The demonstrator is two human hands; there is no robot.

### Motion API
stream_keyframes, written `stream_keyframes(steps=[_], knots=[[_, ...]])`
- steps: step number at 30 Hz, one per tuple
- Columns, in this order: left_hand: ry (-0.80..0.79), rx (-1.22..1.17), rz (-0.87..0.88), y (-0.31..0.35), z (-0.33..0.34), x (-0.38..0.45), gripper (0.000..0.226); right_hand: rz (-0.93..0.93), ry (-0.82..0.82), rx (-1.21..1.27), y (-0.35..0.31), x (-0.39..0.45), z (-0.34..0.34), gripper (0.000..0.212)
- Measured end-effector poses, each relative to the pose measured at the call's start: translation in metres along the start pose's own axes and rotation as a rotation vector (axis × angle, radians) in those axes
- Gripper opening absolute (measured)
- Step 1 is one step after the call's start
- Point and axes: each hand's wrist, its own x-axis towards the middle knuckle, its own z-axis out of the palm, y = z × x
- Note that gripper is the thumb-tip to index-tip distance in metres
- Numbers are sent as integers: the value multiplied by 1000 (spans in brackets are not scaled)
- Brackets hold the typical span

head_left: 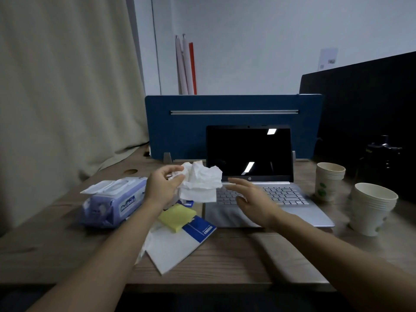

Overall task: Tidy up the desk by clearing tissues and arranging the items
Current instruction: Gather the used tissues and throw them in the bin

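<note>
Fingers of L hand pinch crumpled tissue above desk. R hand fingers spread, empty, over laptop keys. Wipes pack at left.

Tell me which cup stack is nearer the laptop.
The far cup stack, just right of the laptop; the near stack sits further right, closer to the desk's front.

Open silver laptop centre-back on wooden counter; purple wet-wipe pack left; yellow sticky-note pad on white-and-blue booklet between; two white paper-cup stacks right.
</note>
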Motion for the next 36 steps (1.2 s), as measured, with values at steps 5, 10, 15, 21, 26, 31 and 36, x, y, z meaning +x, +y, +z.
stream_keyframes(steps=[5,10,15,21,26,31,36], knots=[[203,63,-48,-18,-64,9,16,-17,-33,-43,-10,31,40,30],[248,130,-63,-34,-101,7,15,-33,-186,-75,-21,61,71,23],[171,231,6,-34,-108,11,19,-21,-294,-227,-27,80,91,32],[145,280,-26,-36,-109,14,16,16,-229,-200,-30,87,95,44],[117,279,-67,-33,-103,13,15,10,5,-64,-25,87,73,38],[101,281,-51,-17,-87,8,16,29,233,60,-25,79,33,21],[110,275,-29,0,-71,3,14,-16,360,159,-38,67,-2,8]])
